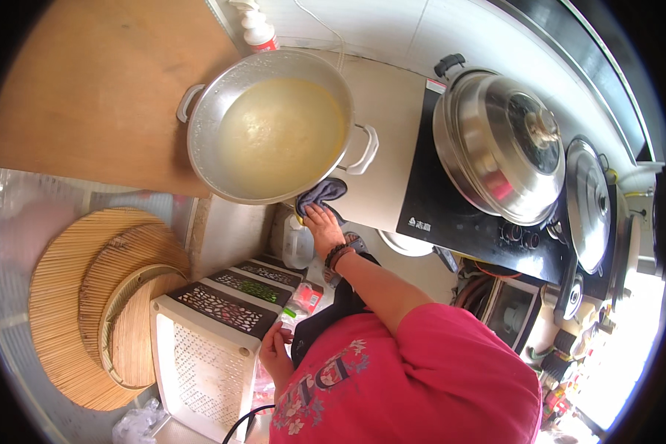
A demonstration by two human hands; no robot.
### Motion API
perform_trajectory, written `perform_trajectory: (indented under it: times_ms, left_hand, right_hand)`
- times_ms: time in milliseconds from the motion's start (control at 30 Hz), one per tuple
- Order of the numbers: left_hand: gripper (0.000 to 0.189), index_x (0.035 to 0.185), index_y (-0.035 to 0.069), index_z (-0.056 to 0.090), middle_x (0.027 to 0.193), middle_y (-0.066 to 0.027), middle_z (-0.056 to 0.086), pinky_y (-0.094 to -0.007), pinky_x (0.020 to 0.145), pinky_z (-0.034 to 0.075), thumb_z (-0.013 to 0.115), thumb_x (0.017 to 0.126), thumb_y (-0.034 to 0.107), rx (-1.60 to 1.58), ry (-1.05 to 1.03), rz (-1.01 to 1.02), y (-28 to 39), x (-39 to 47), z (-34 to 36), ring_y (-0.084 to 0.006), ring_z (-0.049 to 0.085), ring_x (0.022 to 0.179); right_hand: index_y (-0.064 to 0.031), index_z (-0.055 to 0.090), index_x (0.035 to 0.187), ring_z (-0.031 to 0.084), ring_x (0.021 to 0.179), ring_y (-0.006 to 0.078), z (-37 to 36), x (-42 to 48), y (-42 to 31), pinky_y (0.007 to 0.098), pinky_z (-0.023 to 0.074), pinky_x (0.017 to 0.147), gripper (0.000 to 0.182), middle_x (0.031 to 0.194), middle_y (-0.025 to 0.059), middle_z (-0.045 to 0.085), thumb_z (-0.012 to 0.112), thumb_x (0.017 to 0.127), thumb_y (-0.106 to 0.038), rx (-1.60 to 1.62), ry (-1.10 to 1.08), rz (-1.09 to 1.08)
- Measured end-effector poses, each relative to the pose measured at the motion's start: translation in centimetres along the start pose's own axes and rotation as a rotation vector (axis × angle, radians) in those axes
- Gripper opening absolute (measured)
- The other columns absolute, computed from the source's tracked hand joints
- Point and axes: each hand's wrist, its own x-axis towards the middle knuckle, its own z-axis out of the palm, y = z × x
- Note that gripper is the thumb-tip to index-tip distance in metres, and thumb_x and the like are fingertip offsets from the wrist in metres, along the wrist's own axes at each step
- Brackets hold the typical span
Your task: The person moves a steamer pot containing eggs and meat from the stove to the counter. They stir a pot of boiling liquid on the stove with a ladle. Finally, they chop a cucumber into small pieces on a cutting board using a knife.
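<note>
My right hand [323, 225] presses with spread fingers on a folded dark grey-blue cloth [324, 194] at the counter's front edge. Just beyond the cloth stands a large two-handled metal wok [200, 139] with cloudy yellowish liquid [280, 136] in it. My left hand [277, 347] hangs low near my body, beside a plastic drawer rack, its fingers partly curled; nothing is seen in it. To the right, a big lidded steel pot [488, 144] stands on a black glass cooktop [422, 200].
A brown board [100, 100] lies at the left. Round woven trays [61, 311] lean by the drawer rack [211, 294]. A white spray bottle [258, 33] stands behind the wok. A plastic jug [298, 244] is below the counter. Another lidded pan [588, 205] sits far right.
</note>
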Motion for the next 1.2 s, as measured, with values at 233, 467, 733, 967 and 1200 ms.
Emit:
perform_trajectory:
  times_ms: [233, 467, 733, 967, 1200]
  left_hand:
    - [0.024, 0.111, -0.003, 0.061, 0.084, -0.0061, 0.062, -0.0238, 0.068, 0.047, 0.042, 0.098, 0.005, -0.033, -0.153, 0.079, 0.1, 1.1, -0.3, -0.0116, 0.057, 0.075]
    - [0.024, 0.111, -0.001, 0.062, 0.084, -0.0062, 0.063, -0.0241, 0.067, 0.047, 0.044, 0.097, 0.005, -0.025, -0.25, 0.159, 1.5, 2.1, 0.5, -0.0114, 0.057, 0.073]
    - [0.023, 0.11, -0.001, 0.063, 0.082, -0.0056, 0.063, -0.0245, 0.067, 0.047, 0.045, 0.096, 0.005, -0.058, -0.277, 0.221, 1.9, 2.1, 1.0, -0.0117, 0.057, 0.072]
    - [0.023, 0.11, -0.001, 0.063, 0.086, -0.0068, 0.065, -0.0239, 0.067, 0.048, 0.046, 0.097, 0.006, -0.044, -0.334, 0.319, 2.6, 2.2, 1.6, -0.0116, 0.059, 0.074]
    - [0.024, 0.11, 0.0, 0.064, 0.086, -0.0065, 0.066, -0.0237, 0.067, 0.048, 0.046, 0.096, 0.005, -0.046, -0.33, 0.352, 3.7, 2.7, 1.9, -0.0112, 0.06, 0.075]
  right_hand:
    - [-0.0128, 0.042, 0.139, 0.028, 0.138, 0.0313, -7.7, -11.4, 8.7, 0.0448, 0.0206, 0.115, 0.069, 0.145, 0.0145, 0.036, 0.048, 0.074, 0.007, -0.059, 0.06, 0.286]
    - [-0.0117, 0.056, 0.127, 0.053, 0.114, 0.0377, -11.2, -22.4, 13.1, 0.0416, 0.0424, 0.1, 0.049, 0.12, 0.0186, 0.058, 0.046, 0.082, 0.005, 0.072, 0.315, 0.479]
    - [-0.0051, 0.053, 0.131, 0.058, 0.094, 0.0075, -20.9, -21.3, 3.2, 0.0204, 0.0453, 0.081, 0.046, 0.109, 0.0016, 0.061, 0.04, 0.088, 0.004, 1.136, 0.46, 0.571]
    - [-0.0068, 0.056, 0.124, 0.054, 0.106, 0.035, -18.6, -10.7, 5.1, 0.0396, 0.044, 0.091, 0.045, 0.107, 0.0153, 0.057, 0.054, 0.079, 0.0, 0.078, 0.564, 0.192]
    - [-0.0125, 0.054, 0.127, 0.039, 0.129, 0.0302, -17.3, -12.2, 7.2, 0.0455, 0.0332, 0.103, 0.041, 0.135, 0.0113, 0.045, 0.054, 0.086, -0.016, -0.225, 0.298, 0.362]
